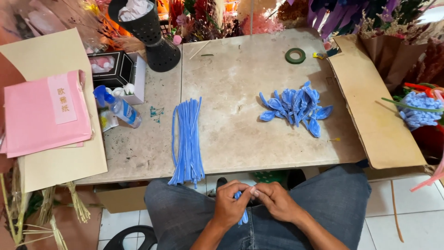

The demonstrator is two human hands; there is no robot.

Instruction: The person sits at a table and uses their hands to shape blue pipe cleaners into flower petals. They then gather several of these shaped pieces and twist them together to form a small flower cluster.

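A fuzzy blue pipe cleaner is held over the person's lap, in front of the near edge of the surface, and its lower end hangs down between the two wrists. The left hand has its grip closed on the pipe cleaner, with fingers curled around it. The right hand also has its grip clamped on the same piece, the fingertips pinching it near the top, and both hands touch each other there.

On the pale stone surface, a bundle of straight blue pipe cleaners lies near the front edge, its ends reaching over the edge. To the right, well apart from it, lies a pile of blue petal shapes made of bent pipe cleaner. Further back rests a roll of green tape. On the left side lies a small spray bottle with blue head, beside a pink paper packet. A flat brown cardboard piece lies along the right edge.
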